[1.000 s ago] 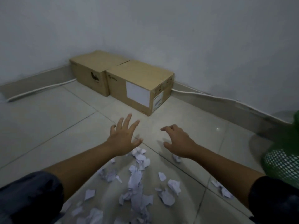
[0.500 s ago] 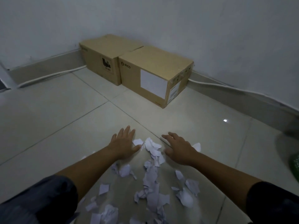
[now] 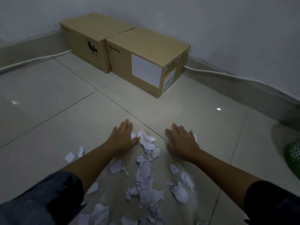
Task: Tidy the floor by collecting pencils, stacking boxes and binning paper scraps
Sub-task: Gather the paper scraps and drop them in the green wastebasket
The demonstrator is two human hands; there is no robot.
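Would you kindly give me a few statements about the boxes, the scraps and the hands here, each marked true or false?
1. The two cardboard boxes are stacked one on the other. False: they stand side by side against the wall.
2. The left hand lies flat on the floor. True.
3. The right hand grips a pencil. False: it lies flat, holding nothing.
4. Paper scraps lie between the forearms. True.
5. The green basket sits at the right edge. True.

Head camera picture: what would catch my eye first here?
First, the torn paper scraps strewn over the floor tiles in the foreground, with the left hand and right hand flat on the floor either side of the heap. Next, two cardboard boxes side by side against the far wall.
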